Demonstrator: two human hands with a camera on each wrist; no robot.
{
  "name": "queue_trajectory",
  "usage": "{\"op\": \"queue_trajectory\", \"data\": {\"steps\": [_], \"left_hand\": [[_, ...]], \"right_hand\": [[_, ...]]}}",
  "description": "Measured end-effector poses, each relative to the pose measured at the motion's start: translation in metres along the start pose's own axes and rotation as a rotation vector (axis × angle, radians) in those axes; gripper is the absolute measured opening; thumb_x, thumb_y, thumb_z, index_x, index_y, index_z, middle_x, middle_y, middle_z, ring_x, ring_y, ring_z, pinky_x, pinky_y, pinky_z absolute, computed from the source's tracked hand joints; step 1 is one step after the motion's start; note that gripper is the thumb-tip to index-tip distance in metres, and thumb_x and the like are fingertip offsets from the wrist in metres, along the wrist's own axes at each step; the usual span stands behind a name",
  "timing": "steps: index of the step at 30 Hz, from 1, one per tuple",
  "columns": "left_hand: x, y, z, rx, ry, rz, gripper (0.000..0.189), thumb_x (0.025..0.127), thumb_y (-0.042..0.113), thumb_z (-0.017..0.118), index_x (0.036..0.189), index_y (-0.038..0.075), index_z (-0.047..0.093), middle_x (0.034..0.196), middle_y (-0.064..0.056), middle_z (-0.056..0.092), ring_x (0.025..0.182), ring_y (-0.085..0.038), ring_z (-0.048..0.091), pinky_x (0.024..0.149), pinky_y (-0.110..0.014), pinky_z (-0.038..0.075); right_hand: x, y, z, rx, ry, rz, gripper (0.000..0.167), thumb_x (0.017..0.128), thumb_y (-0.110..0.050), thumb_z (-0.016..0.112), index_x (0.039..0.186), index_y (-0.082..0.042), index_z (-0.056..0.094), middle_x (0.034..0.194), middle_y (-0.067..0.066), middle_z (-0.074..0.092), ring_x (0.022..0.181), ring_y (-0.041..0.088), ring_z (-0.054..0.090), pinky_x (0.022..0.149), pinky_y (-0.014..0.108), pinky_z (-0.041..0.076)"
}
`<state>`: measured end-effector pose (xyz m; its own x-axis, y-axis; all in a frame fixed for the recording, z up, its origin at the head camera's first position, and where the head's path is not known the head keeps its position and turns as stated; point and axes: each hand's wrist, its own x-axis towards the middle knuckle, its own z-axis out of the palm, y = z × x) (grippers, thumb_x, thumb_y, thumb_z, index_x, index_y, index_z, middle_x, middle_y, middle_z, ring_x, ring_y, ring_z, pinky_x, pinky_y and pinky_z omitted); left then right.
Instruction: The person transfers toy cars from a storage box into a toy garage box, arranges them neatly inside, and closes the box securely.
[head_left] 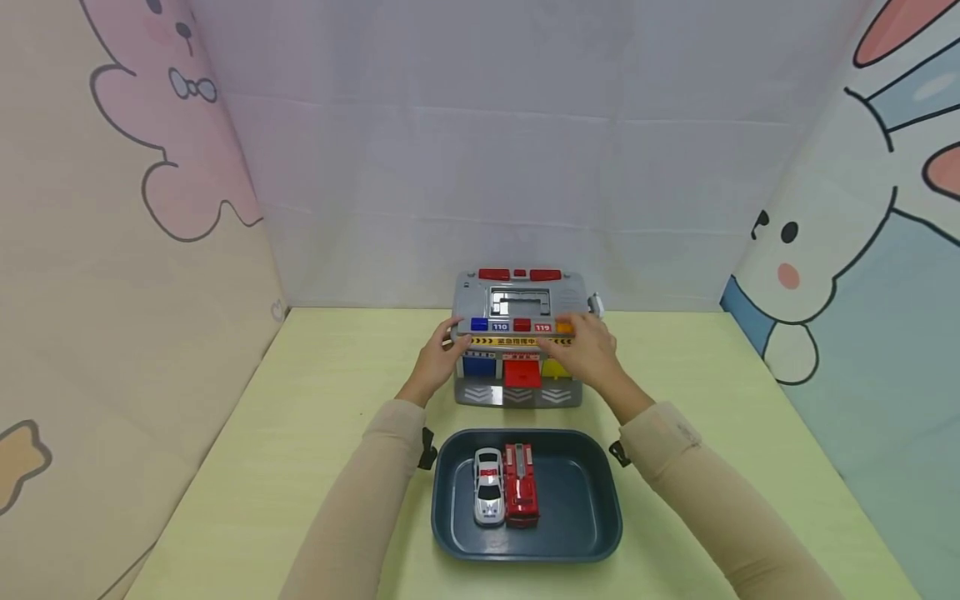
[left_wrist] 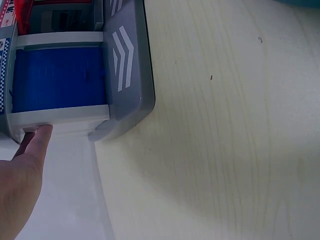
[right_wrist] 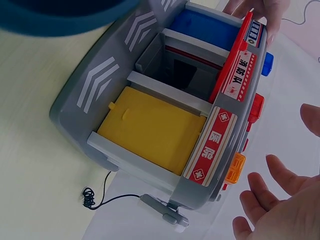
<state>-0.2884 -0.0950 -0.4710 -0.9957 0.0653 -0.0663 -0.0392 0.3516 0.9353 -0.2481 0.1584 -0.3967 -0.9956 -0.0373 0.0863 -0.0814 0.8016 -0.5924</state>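
A grey toy rescue station (head_left: pixel 517 396) with blue, red and yellow doors stands at the back of the table. My left hand (head_left: pixel 437 360) holds its left edge, the fingertips against the side wall in the left wrist view. My right hand (head_left: pixel 588 350) hovers by the orange button (right_wrist: pixel 235 168), fingers spread and holding nothing; the right wrist view shows it apart from the station. The red door (right_wrist: pixel 232 55) is swung up over a dark bay. The blue door (right_wrist: pixel 206 29) and yellow door (right_wrist: pixel 152 130) are closed.
Nearer the front, a dark blue tray (head_left: pixel 577 546) holds a white toy police car (head_left: pixel 489 487) and a red toy fire truck (head_left: pixel 521 485) side by side. A grey handset (right_wrist: pixel 162 209) on a coiled black cord hangs at the station's right side. A pale curtain (head_left: pixel 510 167) closes off the back.
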Motion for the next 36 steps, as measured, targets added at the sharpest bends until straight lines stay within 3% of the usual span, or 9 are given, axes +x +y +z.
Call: {"op": "queue_trajectory", "data": {"steps": [12, 23, 30, 36], "left_hand": [[-0.002, 0.003, -0.001, -0.010, -0.003, -0.003, 0.053, 0.099, 0.041, 0.055, 0.148, 0.028, 0.039, 0.148, -0.017, 0.039, 0.132, -0.035, 0.042, 0.102, -0.051, 0.040], [-0.001, 0.001, -0.001, -0.004, -0.006, -0.001, 0.053, 0.099, 0.041, 0.055, 0.148, 0.028, 0.038, 0.148, -0.017, 0.039, 0.131, -0.035, 0.043, 0.102, -0.051, 0.040], [0.000, 0.000, 0.000, -0.007, 0.000, 0.002, 0.052, 0.099, 0.041, 0.056, 0.147, 0.029, 0.039, 0.147, -0.017, 0.040, 0.131, -0.035, 0.044, 0.101, -0.051, 0.041], [-0.001, 0.002, -0.001, -0.005, 0.000, -0.001, 0.053, 0.099, 0.041, 0.056, 0.147, 0.028, 0.039, 0.147, -0.017, 0.039, 0.131, -0.035, 0.043, 0.102, -0.051, 0.040]], "right_hand": [[-0.014, -0.003, -0.004, -0.002, -0.046, -0.008, 0.061, 0.088, -0.039, 0.071, 0.133, -0.003, 0.054, 0.129, 0.022, 0.047, 0.120, 0.038, 0.039, 0.103, 0.057, 0.024], [-0.029, -0.009, -0.004, 0.046, -0.134, 0.016, 0.055, 0.089, -0.036, 0.071, 0.132, -0.006, 0.056, 0.140, 0.021, 0.044, 0.129, 0.040, 0.031, 0.105, 0.062, 0.023], [-0.038, -0.010, -0.005, 0.031, -0.143, -0.050, 0.050, 0.089, -0.032, 0.071, 0.128, -0.003, 0.058, 0.135, 0.020, 0.048, 0.127, 0.038, 0.036, 0.106, 0.061, 0.023], [-0.046, -0.010, -0.003, 0.036, -0.174, -0.049, 0.047, 0.089, -0.029, 0.072, 0.128, -0.004, 0.059, 0.133, 0.018, 0.050, 0.125, 0.037, 0.038, 0.102, 0.061, 0.030]]}}
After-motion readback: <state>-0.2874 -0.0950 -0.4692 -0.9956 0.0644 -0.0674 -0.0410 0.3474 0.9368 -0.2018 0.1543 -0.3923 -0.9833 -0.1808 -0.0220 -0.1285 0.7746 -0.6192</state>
